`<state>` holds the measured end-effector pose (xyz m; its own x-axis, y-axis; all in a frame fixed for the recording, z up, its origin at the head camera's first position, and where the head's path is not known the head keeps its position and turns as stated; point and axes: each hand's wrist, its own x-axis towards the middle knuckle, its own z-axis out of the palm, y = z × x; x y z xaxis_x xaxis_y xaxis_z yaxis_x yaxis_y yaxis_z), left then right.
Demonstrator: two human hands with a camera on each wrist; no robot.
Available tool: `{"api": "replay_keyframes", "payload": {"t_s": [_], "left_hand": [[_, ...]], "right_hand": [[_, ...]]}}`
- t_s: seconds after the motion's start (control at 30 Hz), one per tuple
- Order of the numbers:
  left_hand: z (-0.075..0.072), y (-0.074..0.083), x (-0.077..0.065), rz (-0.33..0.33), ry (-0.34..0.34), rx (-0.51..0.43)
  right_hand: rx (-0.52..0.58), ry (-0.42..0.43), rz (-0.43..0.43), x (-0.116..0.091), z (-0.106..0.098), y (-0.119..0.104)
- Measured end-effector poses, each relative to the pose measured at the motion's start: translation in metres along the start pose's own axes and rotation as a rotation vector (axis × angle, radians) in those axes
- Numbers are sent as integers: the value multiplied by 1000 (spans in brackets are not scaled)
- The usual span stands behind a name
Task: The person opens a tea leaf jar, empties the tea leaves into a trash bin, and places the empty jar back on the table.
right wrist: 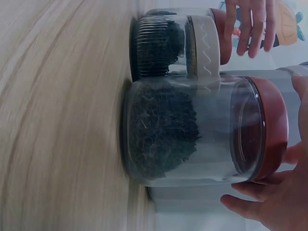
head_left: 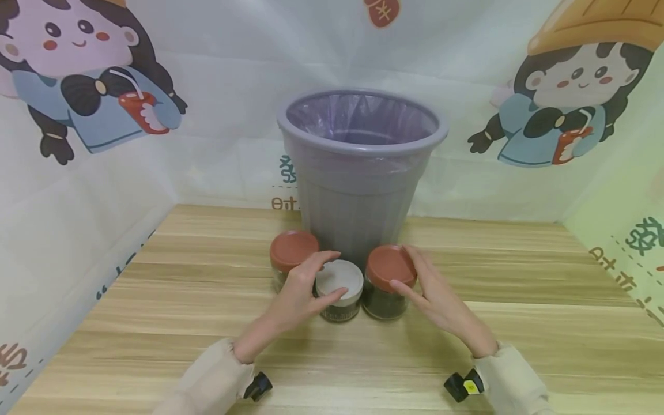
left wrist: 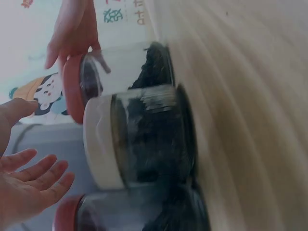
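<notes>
A pale printed backdrop is hung behind and at both sides, with one cartoon figure printed at ten o'clock and a matching figure at two. The lower half is filled by a wood-grain table. A purple-grey bin, lined with a thin plastic bag, is stood upright toward twelve o'clock. Cream sleeves are seen at seven and five o'clock. The left hand is held with thumb and fingers spread about the white-lidded jar; in the left wrist view, its fingertips are seen apart from the lid. The right hand, also spread, is placed at the three o'clock side of the right red-lidded jar; whether the lid is touched cannot be told. That jar is filled partway with dark, shredded-looking contents. The left red-lidded jar is set toward the bin's seven o'clock, partly hidden by the left hand. Between the two, the shorter white-lidded jar is stood upright at six o'clock. A small black device is worn at each cuff.
</notes>
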<state>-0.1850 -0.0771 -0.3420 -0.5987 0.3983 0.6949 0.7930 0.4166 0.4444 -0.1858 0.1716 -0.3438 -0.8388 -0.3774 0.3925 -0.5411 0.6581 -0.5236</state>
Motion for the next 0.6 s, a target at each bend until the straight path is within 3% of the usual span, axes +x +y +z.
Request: {"api": "replay_keyframes", "payload": {"t_s": [0.3, 0.5, 0.6], "left_hand": [[22, 3, 6, -62, -89, -48], [31, 5, 11, -175, -203, -28], [35, 6, 14, -199, -239, -31]], "right_hand": [[-4, 4, 12, 3, 5, 1], [23, 10, 4, 5, 9, 1], [20, 20, -7, 6, 10, 2]]}}
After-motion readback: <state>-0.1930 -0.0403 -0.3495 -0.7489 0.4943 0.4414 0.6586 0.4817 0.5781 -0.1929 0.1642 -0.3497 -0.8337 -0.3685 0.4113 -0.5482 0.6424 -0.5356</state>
